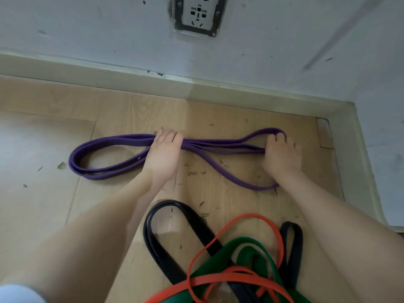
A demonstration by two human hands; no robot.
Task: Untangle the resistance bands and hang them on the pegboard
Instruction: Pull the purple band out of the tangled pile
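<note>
A purple resistance band [220, 146] lies folded in several strands across the wooden floor [43, 138] near the wall. My left hand [162, 154] grips the gathered strands near the middle, fingers curled over them. My right hand [279, 153] holds the band's right end, fingertips hooked into its loop. A big purple loop spreads out to the left. Close to me lies a tangle of a black band [161, 243], an orange-red band [218, 278] and a green band [247, 252]. No pegboard is in view.
A pale baseboard [131, 79] runs along the white wall and turns a corner at the right. A wall socket [197, 15] sits above it. Small bits of debris are scattered on the floor.
</note>
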